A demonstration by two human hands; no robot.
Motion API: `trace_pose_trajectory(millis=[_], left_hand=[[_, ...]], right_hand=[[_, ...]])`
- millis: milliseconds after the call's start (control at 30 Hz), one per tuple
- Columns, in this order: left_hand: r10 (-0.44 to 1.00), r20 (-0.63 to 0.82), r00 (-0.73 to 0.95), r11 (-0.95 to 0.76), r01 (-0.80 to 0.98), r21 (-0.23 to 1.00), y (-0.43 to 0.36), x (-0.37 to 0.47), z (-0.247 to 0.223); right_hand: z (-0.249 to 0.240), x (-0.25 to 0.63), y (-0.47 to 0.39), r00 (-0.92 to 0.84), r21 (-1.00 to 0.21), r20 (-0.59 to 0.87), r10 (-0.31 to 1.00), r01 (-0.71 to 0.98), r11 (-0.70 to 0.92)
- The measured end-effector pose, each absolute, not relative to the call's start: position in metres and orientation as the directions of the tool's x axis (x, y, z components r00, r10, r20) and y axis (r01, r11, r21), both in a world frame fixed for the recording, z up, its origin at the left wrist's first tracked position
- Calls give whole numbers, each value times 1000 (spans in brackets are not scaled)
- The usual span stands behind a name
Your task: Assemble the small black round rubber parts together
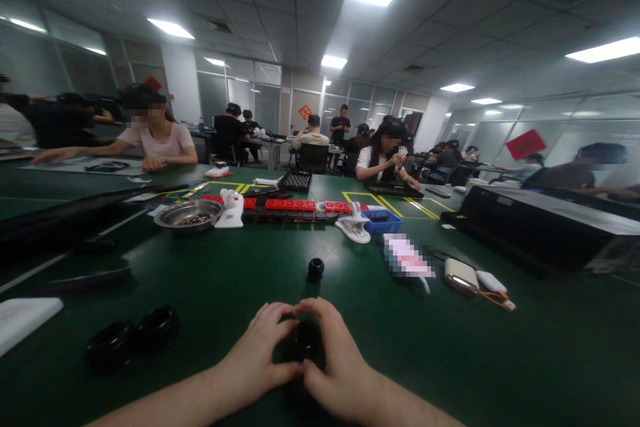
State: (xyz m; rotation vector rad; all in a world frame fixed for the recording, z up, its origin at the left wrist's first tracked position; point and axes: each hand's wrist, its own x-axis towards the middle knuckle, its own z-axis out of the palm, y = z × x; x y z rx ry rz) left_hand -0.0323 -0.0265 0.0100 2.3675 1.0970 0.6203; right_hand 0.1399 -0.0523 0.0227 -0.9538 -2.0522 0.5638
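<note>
My left hand (267, 343) and my right hand (336, 343) meet at the front middle of the green table, their fingertips and thumbs touching. Between them is a glossy black round part (306, 341) with a hole in its top. Both hands curl round its sides, and its lower portion is hidden in shadow. Just beyond my fingers, a smaller black ribbed round piece (315, 270) stands on the table. To my left lie two black ring-shaped parts, one (109, 345) nearer and the other (158, 329) touching or almost touching it.
Across the table (240, 267) sit a metal bowl (187, 228) of small parts, a red strip (290, 205), a blue tray (384, 221) and white clamp-like stands (354, 223). A beige power bank (461, 277) lies right, near a long black case (540, 227). Several people work beyond.
</note>
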Motion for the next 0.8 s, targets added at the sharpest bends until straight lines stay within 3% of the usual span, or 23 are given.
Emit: trace_pose_trajectory(millis=[67, 233, 300, 467, 667, 800], left_hand=[[788, 201, 581, -575, 580, 576, -26, -33, 10], [788, 198, 583, -578, 590, 563, -25, -32, 11], [787, 203, 582, -583, 594, 555, -25, -32, 10], [787, 212, 580, -587, 598, 546, -23, -33, 4], [801, 158, 578, -555, 616, 560, -23, -34, 5], [803, 156, 575, -549, 612, 569, -24, -32, 9]], right_hand=[[26, 140, -53, -393, -650, 473, 788, 448, 614], [24, 134, -50, -237, -691, 362, 902, 581, 430], [23, 135, -50, -264, -694, 359, 895, 567, 445], [25, 142, -51, -485, -601, 472, 736, 433, 671], [23, 135, -48, -281, -674, 360, 890, 582, 456], [27, 137, -47, -376, -701, 329, 866, 517, 490]])
